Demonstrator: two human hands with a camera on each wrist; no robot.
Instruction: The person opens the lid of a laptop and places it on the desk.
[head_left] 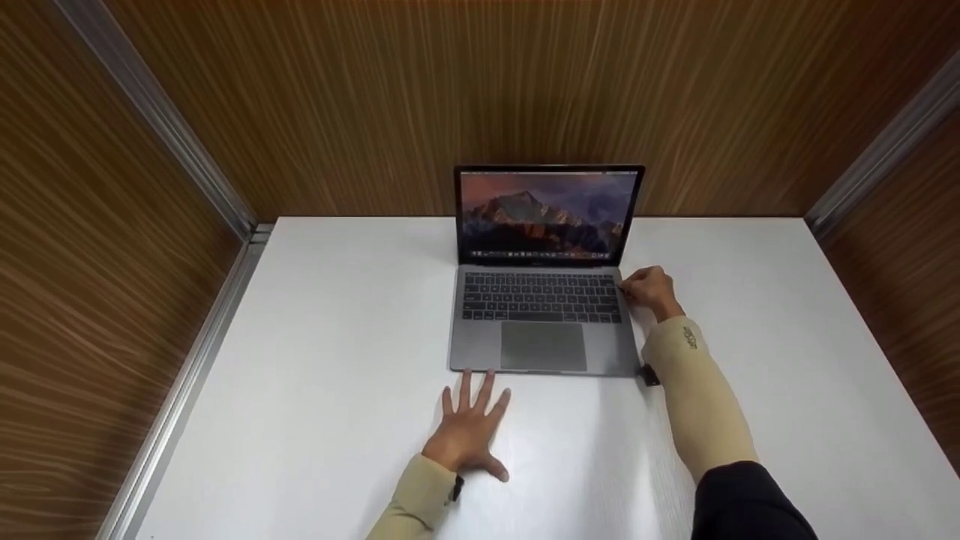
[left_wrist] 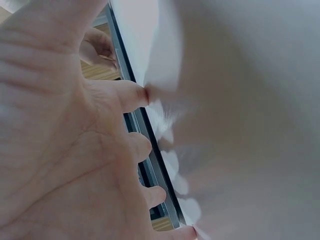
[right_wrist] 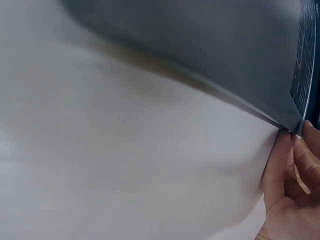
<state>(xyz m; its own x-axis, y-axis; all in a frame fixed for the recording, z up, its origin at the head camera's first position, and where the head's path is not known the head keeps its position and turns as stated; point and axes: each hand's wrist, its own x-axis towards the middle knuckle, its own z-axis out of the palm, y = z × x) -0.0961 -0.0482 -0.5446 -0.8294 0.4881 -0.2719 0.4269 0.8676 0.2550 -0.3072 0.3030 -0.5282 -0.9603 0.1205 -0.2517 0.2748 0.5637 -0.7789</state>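
Observation:
A grey laptop point(head_left: 544, 347) stands unfolded on the white table, its screen lit with a mountain picture. My left hand point(head_left: 466, 435) lies on the table before it, fingers spread, with the middle fingertips right at the laptop's front edge. In the left wrist view the palm and fingers point(left_wrist: 125, 95) show beside that edge. At the laptop's right side, near the keyboard's upper rows, my right hand point(head_left: 649, 290) has its fingers curled and pinched together. The right wrist view shows the thumb and fingers point(right_wrist: 280, 170) meeting at the laptop's edge; the small thing between the fingertips is mostly hidden.
The white table point(head_left: 337, 300) extends to both sides of the laptop. A brown wood-grain panel point(head_left: 360, 105) rises behind it, with similar panels left and right. A metal rail point(head_left: 187, 382) runs along the left table edge.

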